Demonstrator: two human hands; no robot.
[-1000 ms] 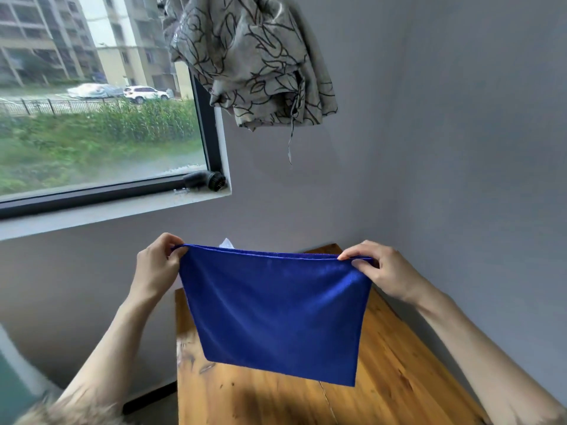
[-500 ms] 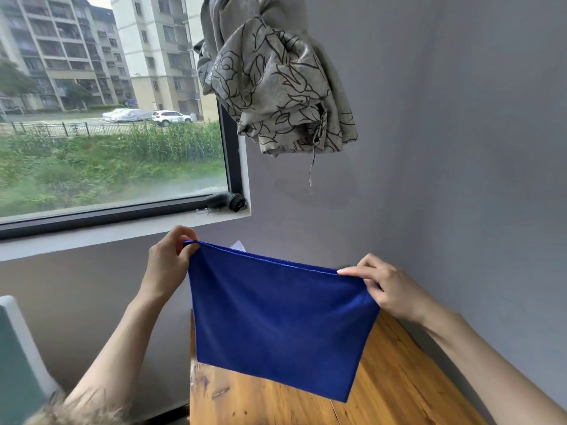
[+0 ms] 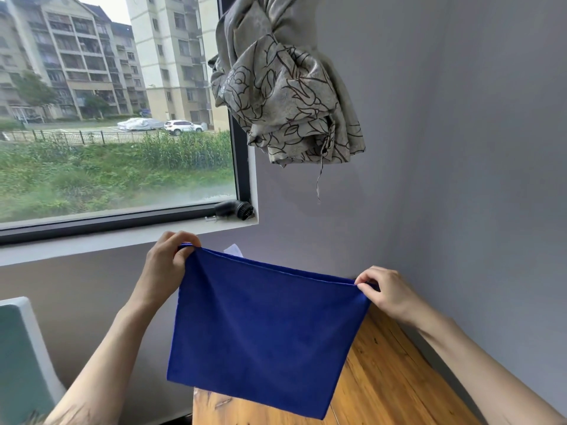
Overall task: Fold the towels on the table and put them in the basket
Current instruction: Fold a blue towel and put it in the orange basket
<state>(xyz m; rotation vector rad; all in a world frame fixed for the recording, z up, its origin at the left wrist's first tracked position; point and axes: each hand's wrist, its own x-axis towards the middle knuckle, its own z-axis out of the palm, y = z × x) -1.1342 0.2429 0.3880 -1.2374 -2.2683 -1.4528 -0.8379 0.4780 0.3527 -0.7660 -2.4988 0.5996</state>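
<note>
A blue towel [image 3: 267, 326] hangs spread in the air above the wooden table [image 3: 383, 384]. My left hand [image 3: 167, 265] pinches its upper left corner. My right hand [image 3: 385, 291] pinches its upper right corner, a bit lower, so the top edge slopes down to the right. The towel's lower edge hangs over the table's near left part. A small white tag [image 3: 233, 250] peeks above the top edge. No basket is in view.
A grey wall corner stands right of the table. A knotted patterned curtain [image 3: 285, 87] hangs above. A black brush-like object [image 3: 234, 210] lies on the window sill. A white and teal chair back [image 3: 21, 357] is at the lower left.
The view has tilted up and left, showing more window. The towel stays held at both top corners; my left hand now sits higher than my right, tilting the top edge.
</note>
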